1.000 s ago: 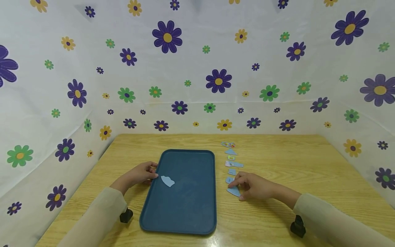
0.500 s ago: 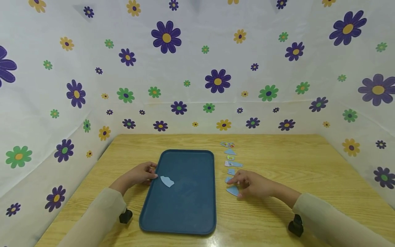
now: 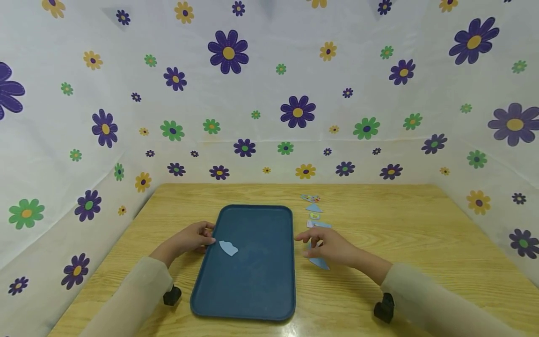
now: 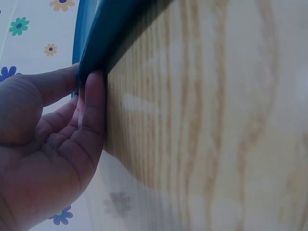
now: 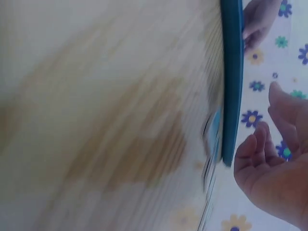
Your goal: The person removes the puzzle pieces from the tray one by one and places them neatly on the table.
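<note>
In the head view a dark blue tray (image 3: 252,290) lies on the wooden table. My left hand (image 3: 191,237) pinches its left rim, thumb above and fingers at the edge, as the left wrist view also shows. Near that hand, a pale blue curved flat piece (image 3: 229,248) rests on the tray. My right hand (image 3: 332,246) hovers beside the tray's right edge, fingers loosely bent and holding nothing. Below it lies a light blue pointed flat piece (image 3: 320,264); other small blue pieces there are partly hidden by the hand.
Beyond my right hand, a column of flat pieces runs up the table (image 3: 379,210): a strip (image 3: 323,225), a small yellow piece (image 3: 314,216), a blue triangle (image 3: 314,207) and a multicoloured piece (image 3: 310,198). A flowered cloth (image 3: 252,84) encloses the back and sides.
My right hand has shifted left and away from the pointed blue piece toward the tray's edge, its fingers spreading. The left hand and tray stay put.
</note>
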`<act>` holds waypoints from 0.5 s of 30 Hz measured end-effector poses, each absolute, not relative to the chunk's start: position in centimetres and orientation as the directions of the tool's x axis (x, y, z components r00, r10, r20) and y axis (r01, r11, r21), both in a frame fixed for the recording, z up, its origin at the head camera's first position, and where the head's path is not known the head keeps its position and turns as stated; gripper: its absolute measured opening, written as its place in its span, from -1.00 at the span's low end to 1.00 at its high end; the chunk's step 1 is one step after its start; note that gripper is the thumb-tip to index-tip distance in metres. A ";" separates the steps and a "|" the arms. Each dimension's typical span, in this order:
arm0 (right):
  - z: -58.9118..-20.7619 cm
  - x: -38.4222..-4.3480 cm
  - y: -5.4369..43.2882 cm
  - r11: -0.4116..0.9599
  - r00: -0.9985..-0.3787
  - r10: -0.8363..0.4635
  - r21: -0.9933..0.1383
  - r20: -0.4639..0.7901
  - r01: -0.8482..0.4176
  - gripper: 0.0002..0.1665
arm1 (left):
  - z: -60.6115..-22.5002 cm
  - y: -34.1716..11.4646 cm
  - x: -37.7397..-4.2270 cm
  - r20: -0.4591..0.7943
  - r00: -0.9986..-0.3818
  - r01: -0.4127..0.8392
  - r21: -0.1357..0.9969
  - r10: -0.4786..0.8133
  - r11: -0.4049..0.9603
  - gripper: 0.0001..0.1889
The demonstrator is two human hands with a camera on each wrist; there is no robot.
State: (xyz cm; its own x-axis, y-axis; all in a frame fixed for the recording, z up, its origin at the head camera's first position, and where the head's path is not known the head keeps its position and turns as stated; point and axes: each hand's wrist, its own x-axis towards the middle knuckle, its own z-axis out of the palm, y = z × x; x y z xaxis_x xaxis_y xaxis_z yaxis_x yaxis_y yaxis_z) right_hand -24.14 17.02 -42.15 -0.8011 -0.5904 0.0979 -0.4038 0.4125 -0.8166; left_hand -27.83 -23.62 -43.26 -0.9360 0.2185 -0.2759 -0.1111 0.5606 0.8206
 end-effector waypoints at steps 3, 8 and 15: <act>-42.0 -23.8 15.8 0.378 -0.821 -0.562 -0.851 0.101 -0.364 -0.53 | -43.3 -23.6 -27.9 -0.277 -0.935 -0.112 0.824 0.222 0.556 -0.55; -41.8 -23.4 13.5 0.325 -0.852 -0.515 -0.897 0.099 -0.301 -0.50 | -43.3 -23.7 -27.9 -0.277 -0.937 -0.115 0.820 0.214 0.561 -0.56; -42.1 -23.3 10.0 0.293 -0.905 -0.418 -0.933 0.071 -0.209 -0.49 | -43.4 -23.7 -27.9 -0.268 -0.938 -0.103 0.821 0.219 0.562 -0.55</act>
